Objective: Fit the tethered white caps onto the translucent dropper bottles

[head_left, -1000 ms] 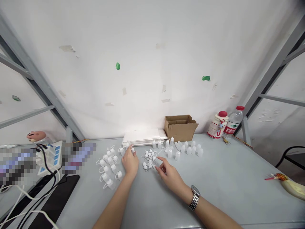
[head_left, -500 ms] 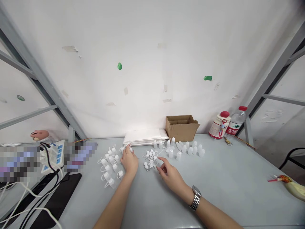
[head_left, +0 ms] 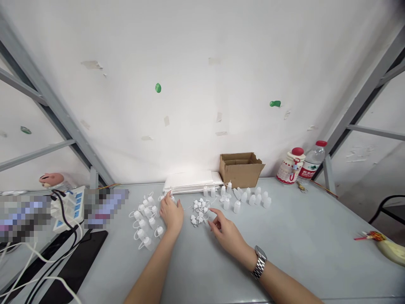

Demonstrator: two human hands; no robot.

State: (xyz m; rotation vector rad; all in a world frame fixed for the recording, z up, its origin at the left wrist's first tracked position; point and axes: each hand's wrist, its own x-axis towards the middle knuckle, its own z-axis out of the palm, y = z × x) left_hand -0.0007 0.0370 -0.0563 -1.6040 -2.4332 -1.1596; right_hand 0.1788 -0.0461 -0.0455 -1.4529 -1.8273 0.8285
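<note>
My left hand (head_left: 171, 214) reaches over the table beside small white dropper bottles (head_left: 152, 222), which stand in a loose group to its left. Its thumb is spread from the fingers. A partly hidden bottle (head_left: 172, 197) shows just past the fingertips; whether they touch it is unclear. My right hand (head_left: 228, 236), with a watch on the wrist, hovers at the right edge of a pile of white caps (head_left: 200, 207). Thumb and index finger are apart with nothing visible between them. Behind it stand capped bottles (head_left: 237, 207) and uncapped-looking translucent bottles (head_left: 252, 199).
A stack of flat white sheets (head_left: 190, 181) and an open cardboard box (head_left: 242, 174) sit against the wall. At the back right are a red-lidded jar (head_left: 290, 166) and a water bottle (head_left: 313, 162). A power strip (head_left: 71, 209) with cables and a black slab (head_left: 76, 266) lie left.
The view has shifted very slightly. Both hands stay almost in place, with the left fingers a touch further left; the bottles and caps look the same.
</note>
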